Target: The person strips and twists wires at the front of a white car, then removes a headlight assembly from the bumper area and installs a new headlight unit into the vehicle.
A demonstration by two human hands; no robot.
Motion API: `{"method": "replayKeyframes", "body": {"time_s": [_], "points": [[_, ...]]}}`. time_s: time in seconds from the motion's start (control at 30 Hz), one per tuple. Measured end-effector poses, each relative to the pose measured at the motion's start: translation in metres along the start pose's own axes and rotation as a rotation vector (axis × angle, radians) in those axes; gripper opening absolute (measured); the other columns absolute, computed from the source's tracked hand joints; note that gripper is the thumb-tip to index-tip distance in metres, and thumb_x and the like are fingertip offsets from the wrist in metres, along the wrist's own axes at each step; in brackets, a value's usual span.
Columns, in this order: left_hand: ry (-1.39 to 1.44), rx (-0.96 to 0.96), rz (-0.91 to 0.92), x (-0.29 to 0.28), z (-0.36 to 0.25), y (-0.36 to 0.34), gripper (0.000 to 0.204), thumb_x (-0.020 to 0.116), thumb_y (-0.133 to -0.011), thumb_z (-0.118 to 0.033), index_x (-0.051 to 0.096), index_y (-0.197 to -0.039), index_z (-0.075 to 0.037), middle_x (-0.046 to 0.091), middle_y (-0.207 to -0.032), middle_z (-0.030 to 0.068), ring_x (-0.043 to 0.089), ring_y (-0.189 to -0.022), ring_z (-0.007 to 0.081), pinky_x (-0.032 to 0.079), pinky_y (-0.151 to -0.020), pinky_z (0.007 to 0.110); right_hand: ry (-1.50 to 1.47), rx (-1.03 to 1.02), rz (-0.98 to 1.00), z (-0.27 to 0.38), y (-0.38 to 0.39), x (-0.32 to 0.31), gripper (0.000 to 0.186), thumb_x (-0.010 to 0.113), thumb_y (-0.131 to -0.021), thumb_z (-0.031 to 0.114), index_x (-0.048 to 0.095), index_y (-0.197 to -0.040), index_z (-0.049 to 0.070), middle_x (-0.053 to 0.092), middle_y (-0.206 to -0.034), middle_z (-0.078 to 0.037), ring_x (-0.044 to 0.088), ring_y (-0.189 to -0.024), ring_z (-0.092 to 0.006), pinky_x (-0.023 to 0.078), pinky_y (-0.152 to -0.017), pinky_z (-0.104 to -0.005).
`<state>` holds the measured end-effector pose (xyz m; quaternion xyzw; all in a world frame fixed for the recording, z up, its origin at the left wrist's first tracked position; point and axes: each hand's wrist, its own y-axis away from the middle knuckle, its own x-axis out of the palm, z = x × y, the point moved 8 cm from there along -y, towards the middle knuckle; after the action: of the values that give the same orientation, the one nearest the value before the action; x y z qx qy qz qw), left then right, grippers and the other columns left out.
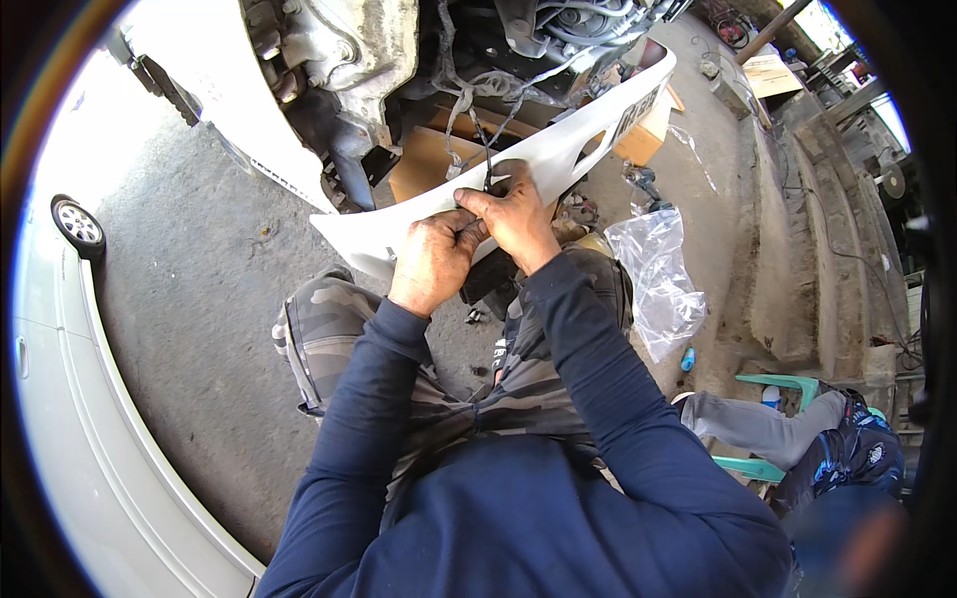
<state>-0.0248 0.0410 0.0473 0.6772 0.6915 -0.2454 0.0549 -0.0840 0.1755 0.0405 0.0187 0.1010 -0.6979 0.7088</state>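
Note:
A white car bumper (374,239) lies slantwise in front of my knees, its right end rising toward the car. At its near edge, my left hand (431,267) is closed, thumb and finger pressed together against my right hand. My right hand (510,217) is also closed, its thumb pointing left and its fingers curled over the bumper. What the fingertips pinch is too small and covered to make out. A thin black cable (486,149) runs down from the car to the right hand. Under the hands a dark part (488,277) shows, partly hidden.
The car's opened front end (349,60) with a dangling wiring harness (464,95) is ahead. Cardboard boxes (419,164) sit beneath it. Clear plastic wrap (658,279) lies at right. A person (827,439) is beside a green stool (753,466); a pale car (90,429) stands left.

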Motion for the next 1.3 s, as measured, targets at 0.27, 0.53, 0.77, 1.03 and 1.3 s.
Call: {"method": "replayKeyframes", "body": {"time_s": [0.27,0.53,0.77,1.03,1.3], "points": [[-0.054,-0.151,-0.033,-0.009,0.009,0.002,0.019,0.068,-0.095,-0.015,0.075,-0.096,0.003,0.073,-0.089,0.026,0.073,-0.085,0.0413,0.056,-0.079,0.046,0.389,-0.457,0.209,0.013,0.061,0.0,0.029,0.053,-0.108,0.024,0.062,-0.113,-0.003,0.057,-0.109,-0.018,0.061,-0.103,-0.0401,0.05,-0.089,-0.0432],[-0.104,0.136,0.081,0.009,-0.017,0.027,0.03,0.064,-0.096,-0.011,0.065,-0.122,0.004,0.071,-0.09,0.0283,0.07,-0.089,0.0461,0.055,-0.081,0.049,0.206,-0.433,0.218,0.047,0.032,-0.014,0.033,0.067,-0.101,0.014,0.054,-0.127,-0.003,0.069,-0.097,-0.011,0.066,-0.087,-0.0154,0.053,-0.079,-0.0295],[0.015,-0.26,0.055,-0.006,0.022,0.037,0.025,0.063,-0.102,-0.02,0.07,-0.105,0.004,0.067,-0.073,0.0198,0.069,-0.069,0.0307,0.052,-0.068,0.043,0.119,-0.06,0.284,-0.022,0.017,0.021,0.035,0.066,-0.101,0.032,0.062,-0.107,-0.002,0.065,-0.089,-0.02,0.065,-0.084,-0.0378,0.052,-0.079,-0.042],[-0.281,-0.037,-0.054,-0.002,0.0,0.04,0.021,0.059,-0.101,-0.015,0.069,-0.105,0.003,0.07,-0.083,0.0247,0.069,-0.081,0.0437,0.054,-0.073,0.05,0.391,-0.403,0.385,0.016,0.071,-0.012,0.036,0.053,-0.11,0.032,0.06,-0.12,-0.002,0.062,-0.115,-0.017,0.063,-0.108,-0.0344,0.049,-0.095,-0.04],[-0.069,-0.025,0.031,0.007,-0.002,0.041,0.024,0.059,-0.101,-0.015,0.068,-0.109,0.005,0.069,-0.088,0.027,0.069,-0.082,0.0439,0.054,-0.074,0.048,0.127,-0.133,0.153,0.003,0.026,0.007,0.047,0.076,-0.093,0.035,0.063,-0.113,-0.005,0.07,-0.091,-0.017,0.069,-0.08,-0.0292,0.055,-0.078,-0.0363]]}}
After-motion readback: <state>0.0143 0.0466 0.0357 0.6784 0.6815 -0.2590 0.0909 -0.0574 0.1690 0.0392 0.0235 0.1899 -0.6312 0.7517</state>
